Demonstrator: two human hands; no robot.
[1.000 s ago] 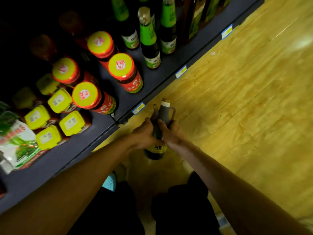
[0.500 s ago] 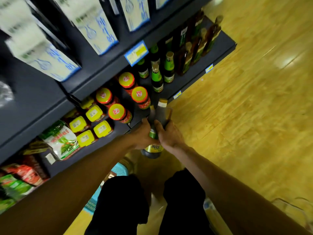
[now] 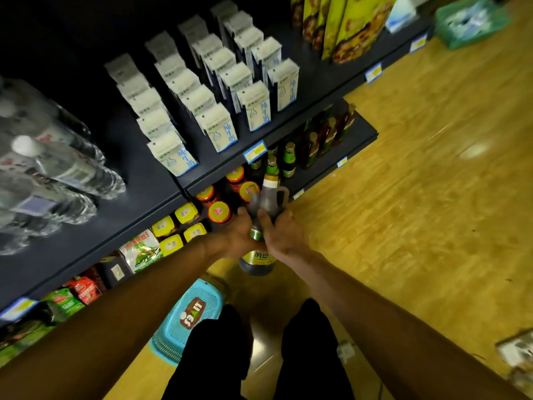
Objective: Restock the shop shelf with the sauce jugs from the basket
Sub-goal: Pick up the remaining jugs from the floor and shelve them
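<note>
Inspecting the head view, the only one supplied. Task judged in mid-course: one dark sauce jug [image 3: 266, 203] in hand, off the floor, in front of the lower shelf [image 3: 331, 174] and not yet set on it. Blue basket [image 3: 187, 321] on the floor by the legs; contents hidden, so number of jugs left cannot be told. No matching jugs made out on either shelf; count of those already placed unknown.

Grip: left hand [image 3: 240, 236] curled round the jug body from the left, right hand [image 3: 284, 235] curled round it from the right, thumbs on the near side. Neck, cap and handle clear above both hands; labelled base showing below. Both firmly closed on the jug, held upright.

Red-lidded jars [image 3: 219, 212] just beyond the left hand.
</note>
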